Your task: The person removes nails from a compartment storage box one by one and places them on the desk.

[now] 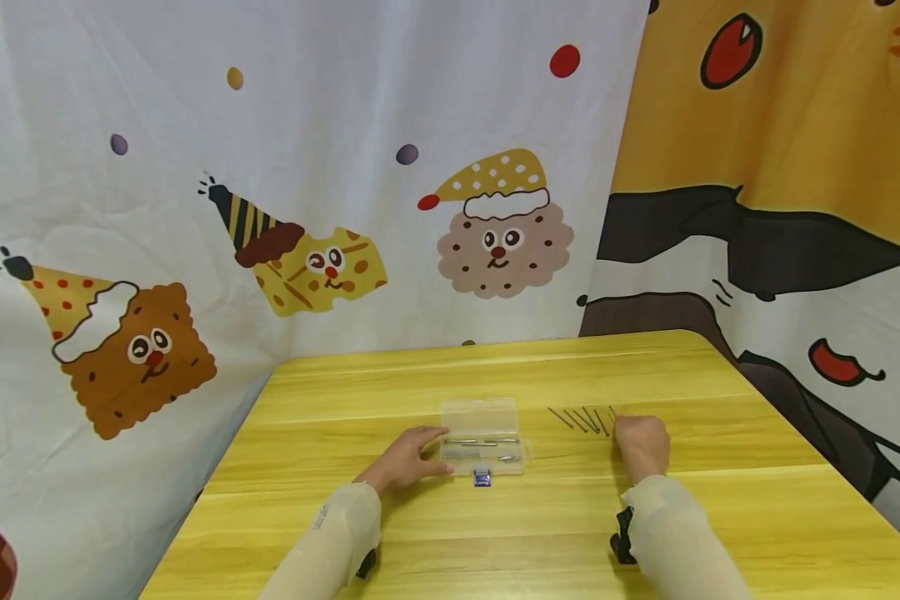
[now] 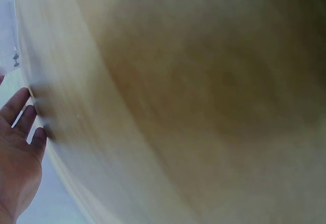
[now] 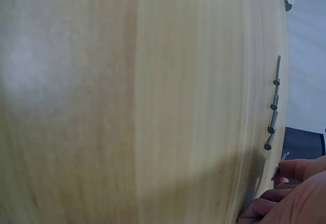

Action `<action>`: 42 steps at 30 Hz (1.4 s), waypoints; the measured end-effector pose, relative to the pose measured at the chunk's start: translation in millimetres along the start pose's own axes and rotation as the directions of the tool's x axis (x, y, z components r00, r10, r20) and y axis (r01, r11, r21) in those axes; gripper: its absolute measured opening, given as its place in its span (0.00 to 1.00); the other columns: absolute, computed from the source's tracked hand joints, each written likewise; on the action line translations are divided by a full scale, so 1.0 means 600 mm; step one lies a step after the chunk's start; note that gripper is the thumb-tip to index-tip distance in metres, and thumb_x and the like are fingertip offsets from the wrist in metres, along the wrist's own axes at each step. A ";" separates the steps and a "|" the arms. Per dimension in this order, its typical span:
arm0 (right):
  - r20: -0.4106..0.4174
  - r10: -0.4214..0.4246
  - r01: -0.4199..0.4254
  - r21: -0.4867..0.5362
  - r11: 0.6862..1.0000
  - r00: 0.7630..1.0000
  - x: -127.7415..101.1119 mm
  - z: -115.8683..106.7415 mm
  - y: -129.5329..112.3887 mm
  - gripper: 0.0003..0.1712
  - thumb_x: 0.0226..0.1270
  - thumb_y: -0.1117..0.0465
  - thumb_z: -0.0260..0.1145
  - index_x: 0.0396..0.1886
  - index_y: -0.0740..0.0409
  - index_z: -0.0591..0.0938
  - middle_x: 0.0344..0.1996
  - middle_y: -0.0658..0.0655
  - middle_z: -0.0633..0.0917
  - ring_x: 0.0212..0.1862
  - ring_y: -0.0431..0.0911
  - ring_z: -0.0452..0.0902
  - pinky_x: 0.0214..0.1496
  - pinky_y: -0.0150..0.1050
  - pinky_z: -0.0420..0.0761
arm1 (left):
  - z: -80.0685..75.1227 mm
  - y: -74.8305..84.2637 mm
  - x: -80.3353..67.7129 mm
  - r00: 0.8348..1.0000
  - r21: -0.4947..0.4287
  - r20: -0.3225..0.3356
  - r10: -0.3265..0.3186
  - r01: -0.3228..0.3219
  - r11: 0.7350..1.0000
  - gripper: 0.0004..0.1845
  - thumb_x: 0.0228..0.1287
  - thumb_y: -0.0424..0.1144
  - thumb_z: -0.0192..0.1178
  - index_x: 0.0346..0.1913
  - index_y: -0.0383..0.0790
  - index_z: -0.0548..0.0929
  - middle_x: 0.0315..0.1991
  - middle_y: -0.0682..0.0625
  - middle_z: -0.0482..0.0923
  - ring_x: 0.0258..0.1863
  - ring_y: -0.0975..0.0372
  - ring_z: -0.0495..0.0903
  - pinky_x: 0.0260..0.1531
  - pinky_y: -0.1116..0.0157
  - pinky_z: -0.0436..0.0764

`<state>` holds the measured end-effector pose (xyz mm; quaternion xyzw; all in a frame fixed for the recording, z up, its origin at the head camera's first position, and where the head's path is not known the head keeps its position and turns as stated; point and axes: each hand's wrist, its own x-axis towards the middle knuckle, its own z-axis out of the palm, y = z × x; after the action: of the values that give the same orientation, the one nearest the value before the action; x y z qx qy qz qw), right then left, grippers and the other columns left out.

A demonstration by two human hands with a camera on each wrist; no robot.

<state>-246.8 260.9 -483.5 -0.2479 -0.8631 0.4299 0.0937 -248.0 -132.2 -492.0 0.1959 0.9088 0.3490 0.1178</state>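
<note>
Head view high, facing down — wrist views skim table point(image 1: 540, 517) close.

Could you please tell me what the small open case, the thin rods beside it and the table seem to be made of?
Case: clear plastic, probably; the table shows through its lid. Rods: likely metal; thin, dark grey, with small heads in the right wrist view. Table: wood or wood-look laminate; yellow, with grain lines and a soft sheen.

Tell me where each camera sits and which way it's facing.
Head: worn high, facing forward and down at the yellow table, clear case, both hands and sleeves.
Left wrist: close over blurred tabletop; left hand at the edge.
Right wrist: low over the table; right hand by thin metal rods.
Head and right wrist share the rods.
</note>
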 end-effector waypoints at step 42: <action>0.376 -0.317 0.243 0.231 0.942 0.871 -0.012 0.092 -0.080 0.21 0.72 0.51 0.65 0.57 0.60 0.83 0.64 0.65 0.75 0.61 0.60 0.70 0.56 0.56 0.75 | 0.000 -0.003 0.003 1.000 0.014 0.009 -0.026 0.026 1.000 0.39 0.63 0.53 0.68 0.74 0.47 0.67 0.73 0.39 0.60 0.72 0.43 0.57 0.69 0.42 0.59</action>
<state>-278.0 194.3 -479.3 -0.0153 -0.8489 0.5283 -0.0055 -250.1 -132.8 -493.1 0.1866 0.9132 0.3401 0.1249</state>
